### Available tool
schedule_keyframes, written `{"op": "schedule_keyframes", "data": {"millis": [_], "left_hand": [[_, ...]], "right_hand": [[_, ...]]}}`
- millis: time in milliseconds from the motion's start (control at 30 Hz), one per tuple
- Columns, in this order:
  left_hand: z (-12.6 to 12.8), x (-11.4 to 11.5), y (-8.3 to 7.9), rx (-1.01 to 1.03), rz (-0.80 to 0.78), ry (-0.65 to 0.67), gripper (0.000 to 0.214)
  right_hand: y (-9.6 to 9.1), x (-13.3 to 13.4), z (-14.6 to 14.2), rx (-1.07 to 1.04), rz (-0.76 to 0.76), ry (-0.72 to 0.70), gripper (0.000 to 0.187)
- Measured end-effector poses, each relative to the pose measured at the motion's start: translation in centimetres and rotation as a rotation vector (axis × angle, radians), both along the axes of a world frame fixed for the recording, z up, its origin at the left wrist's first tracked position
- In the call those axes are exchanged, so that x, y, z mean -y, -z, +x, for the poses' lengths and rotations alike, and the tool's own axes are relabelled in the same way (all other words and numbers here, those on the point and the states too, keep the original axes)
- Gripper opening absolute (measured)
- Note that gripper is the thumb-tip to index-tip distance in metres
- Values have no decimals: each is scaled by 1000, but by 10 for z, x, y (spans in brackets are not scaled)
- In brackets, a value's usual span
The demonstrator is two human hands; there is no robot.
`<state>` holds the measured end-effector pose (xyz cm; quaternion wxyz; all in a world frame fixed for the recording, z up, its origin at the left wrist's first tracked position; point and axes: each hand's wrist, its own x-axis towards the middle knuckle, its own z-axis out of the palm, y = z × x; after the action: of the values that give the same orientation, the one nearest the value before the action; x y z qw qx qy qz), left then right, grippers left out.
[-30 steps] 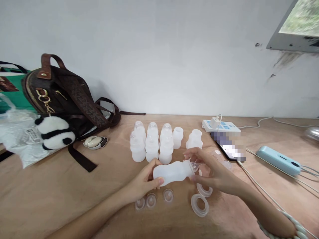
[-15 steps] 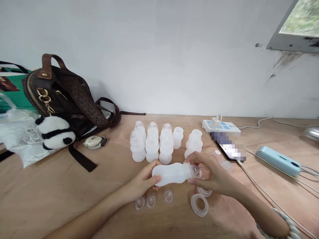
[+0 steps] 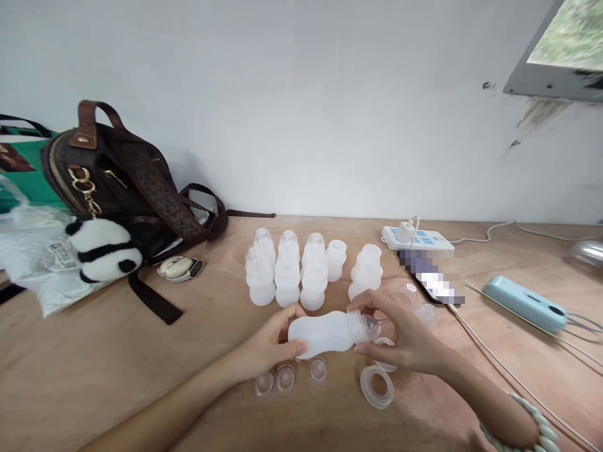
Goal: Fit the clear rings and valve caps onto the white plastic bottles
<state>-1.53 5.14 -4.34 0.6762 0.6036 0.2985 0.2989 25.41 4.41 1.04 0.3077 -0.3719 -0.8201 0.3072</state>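
A frosted white baby bottle [image 3: 320, 336] lies sideways in the air, its base in my left hand [image 3: 276, 342], fingers beneath and thumb on the near side. My right hand [image 3: 400, 333] pinches the collar at the bottle's neck between thumb and fingers. A clear teat [image 3: 371, 326] points right from that collar, partly hidden by the fingers. Below the bottle, several clear teats [image 3: 318, 370] rest on the table. Translucent collar rings [image 3: 365, 389] lie under my right hand. Behind, several bottles with clear caps [image 3: 313, 285] stand upright, beside uncapped bottles [image 3: 335, 260].
Clear caps [image 3: 426, 315] lie right of my right hand. Farther right are a phone [image 3: 419, 270] on a cable, a power strip [image 3: 436, 240] and a light-blue device [image 3: 525, 304]. At left stand a brown backpack [image 3: 113, 163] with a panda toy [image 3: 106, 248] and a mouse-like device [image 3: 176, 268].
The bottle has tilted slightly, its base lower, and my left thumb has shifted along it. My right hand stays at the neck, fingers slightly moved.
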Motion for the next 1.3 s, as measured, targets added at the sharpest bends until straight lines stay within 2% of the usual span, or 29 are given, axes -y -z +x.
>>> {"op": "schedule_keyframes", "data": {"millis": [67, 167, 400, 500, 600, 700, 800, 900, 1067, 1200, 1267, 1300], "left_hand": [[0, 0, 0, -1, 11, -6, 60], [1, 2, -2, -10, 15, -7, 57], [5, 6, -8, -20, 43, -36, 53], [4, 5, -6, -19, 73, -43, 51], [2, 2, -6, 2, 79, -24, 50], [-1, -2, -7, 38, 53, 3, 52], [-3, -3, -7, 55, 34, 44, 54], [-3, -3, -5, 63, 36, 68, 54], [-3, -2, -3, 76, 43, 69, 52], [-2, -1, -5, 89, 43, 66, 54], [-1, -2, -5, 98, 35, 61, 55], [-1, -3, -6, 105, 28, 59, 55]], "right_hand": [[4, 1, -2, -9, -5, 47, 28], [10, 1, -9, -58, -99, 136, 24], [12, 4, -19, -189, -422, 266, 36], [11, 5, -20, -198, -482, 289, 40], [6, 4, -17, -191, -416, 248, 36], [0, 2, -12, -155, -241, 118, 25], [0, 1, -9, -107, -91, 38, 25], [5, 3, -11, -105, -28, 93, 20], [7, 6, -16, -95, -17, 165, 14], [-4, 6, -6, 20, 27, 81, 17], [-13, 3, 5, 4, 133, 67, 19], [-18, 1, 11, -38, 194, 111, 19]]}}
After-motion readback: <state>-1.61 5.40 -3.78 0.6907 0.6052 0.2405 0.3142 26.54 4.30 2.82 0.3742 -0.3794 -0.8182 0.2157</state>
